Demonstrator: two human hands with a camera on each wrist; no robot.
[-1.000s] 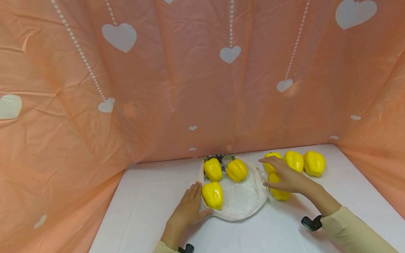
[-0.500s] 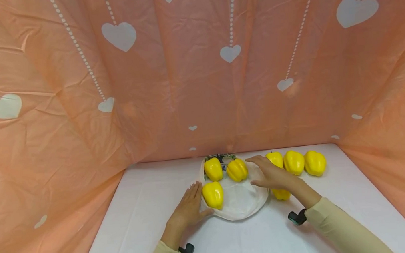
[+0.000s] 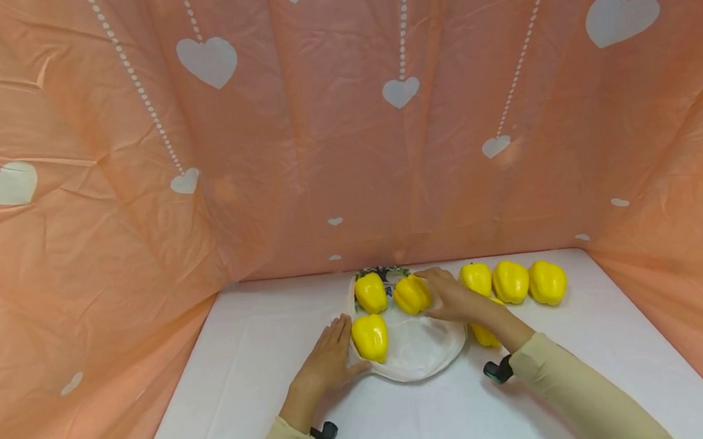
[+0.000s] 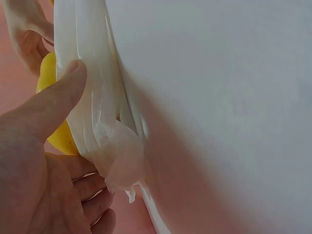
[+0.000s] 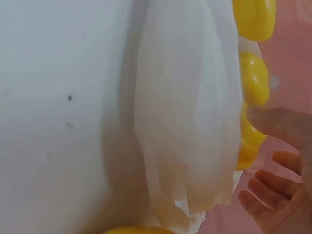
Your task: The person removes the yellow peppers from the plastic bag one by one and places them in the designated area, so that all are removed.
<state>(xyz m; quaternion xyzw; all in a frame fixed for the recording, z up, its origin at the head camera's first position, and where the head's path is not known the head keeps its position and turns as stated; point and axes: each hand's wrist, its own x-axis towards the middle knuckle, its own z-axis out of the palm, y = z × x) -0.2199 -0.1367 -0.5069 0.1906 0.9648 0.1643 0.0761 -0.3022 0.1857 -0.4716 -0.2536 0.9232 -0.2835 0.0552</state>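
A thin white bag (image 3: 422, 353), its mouth spread wide, holds three yellow bell peppers: a front-left pepper (image 3: 370, 338), a back-left pepper (image 3: 370, 293) and a back-right pepper (image 3: 410, 295). My left hand (image 3: 327, 357) rests against the bag's left side with long, straight fingers; in the left wrist view its thumb (image 4: 68, 90) lies on the folded film. Over the bag's right side reaches my right hand (image 3: 452, 294), thumb and fingers spread about the back-right pepper. In the right wrist view the thumb (image 5: 278, 124) is right at that pepper, the other fingers loosely bent beside it.
Right of the bag on the white table (image 3: 260, 325) several more yellow peppers stand, one pepper (image 3: 547, 282) outermost in the back row and one pepper (image 3: 484, 335) nearer, partly behind my right forearm. An orange curtain (image 3: 345, 143) with white hearts encloses the back and sides.
My right hand has moved left, from over the loose peppers across the bag's edge to the back-right pepper. The left hand and the bag have stayed in place.
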